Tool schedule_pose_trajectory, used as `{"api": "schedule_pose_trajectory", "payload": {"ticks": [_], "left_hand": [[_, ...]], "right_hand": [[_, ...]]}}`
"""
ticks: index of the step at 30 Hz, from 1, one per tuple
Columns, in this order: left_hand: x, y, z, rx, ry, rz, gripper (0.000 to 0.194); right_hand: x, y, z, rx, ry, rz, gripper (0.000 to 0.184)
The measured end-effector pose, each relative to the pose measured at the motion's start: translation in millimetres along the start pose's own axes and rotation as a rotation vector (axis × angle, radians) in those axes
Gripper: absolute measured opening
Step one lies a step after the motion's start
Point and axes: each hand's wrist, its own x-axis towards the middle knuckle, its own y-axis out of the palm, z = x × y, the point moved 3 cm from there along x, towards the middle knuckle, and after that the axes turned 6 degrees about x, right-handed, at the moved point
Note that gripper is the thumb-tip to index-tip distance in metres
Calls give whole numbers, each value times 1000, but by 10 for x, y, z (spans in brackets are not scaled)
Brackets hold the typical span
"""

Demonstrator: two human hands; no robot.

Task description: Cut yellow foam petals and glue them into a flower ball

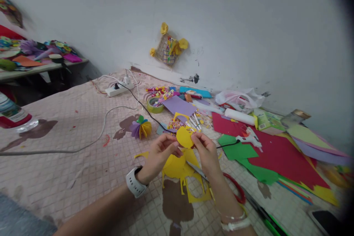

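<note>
On the floor mat, a power strip lies behind a paper flower, and a glue gun sits on card sheets to the right.

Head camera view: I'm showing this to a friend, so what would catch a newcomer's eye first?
The yellow paper circle held up between the left hand and right hand at centre comes first, above scraps of cut yellow paper. To the right spreads a large red card sheet. On the wall above, a yellow-flowered woven ornament stands out.
</note>
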Motion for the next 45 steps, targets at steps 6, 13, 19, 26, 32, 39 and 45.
{"api": "schedule_pose_trajectory", "payload": {"ticks": [6,13,19,26,32,39,45], "left_hand": [[-5,15,-8,-19,-4,72,21],[-14,24,-62,-17,8,110,23],[-22,31,-89,-44,28,140,20],[-21,19,-81,-58,22,137,19],[-9,15,-88,-57,34,135,21],[-1,13,-78,-58,51,155,22],[4,-10,-76,-37,88,135,18]], "right_hand": [[-34,86,-46,158,131,42,24],[-70,134,-109,282,259,115,24],[-106,177,-150,344,300,121,23],[-124,194,-180,450,355,140,18],[-135,190,-183,523,373,149,16],[-136,202,-194,582,378,172,16],[-137,206,-185,618,373,178,14]]}}
